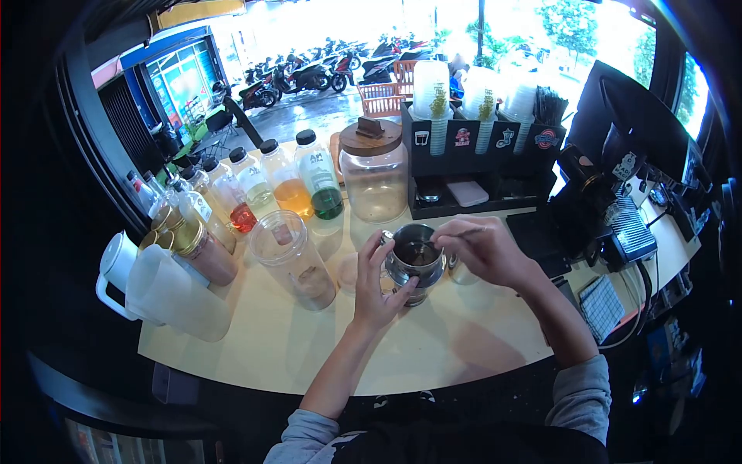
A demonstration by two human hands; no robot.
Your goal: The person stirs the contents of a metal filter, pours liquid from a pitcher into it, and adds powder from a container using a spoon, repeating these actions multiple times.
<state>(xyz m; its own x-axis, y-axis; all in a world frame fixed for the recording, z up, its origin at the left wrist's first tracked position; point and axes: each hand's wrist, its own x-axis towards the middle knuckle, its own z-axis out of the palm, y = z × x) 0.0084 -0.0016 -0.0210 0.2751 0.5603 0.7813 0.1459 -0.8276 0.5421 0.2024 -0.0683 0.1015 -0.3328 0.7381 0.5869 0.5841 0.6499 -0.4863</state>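
Note:
A metal pot (416,272) with dark contents stands upright near the middle of the pale counter. My left hand (379,290) grips its left side, with the fingers near the rim and the thumb across the front. Over the right rim, my right hand (483,251) is closed in a pinch on a thin utensil that reaches toward the pot's opening; its lower end is hard to make out. To the left of the pot stands a clear empty-looking plastic jar (297,267). A small clear glass (464,271) is partly hidden under my right hand.
Behind are a wooden-lidded glass jar (376,174) and a black cup rack (483,139). Several capped bottles (290,185) and a white pitcher (174,298) line the left. A black machine (630,232) and checked cloth (601,308) lie right.

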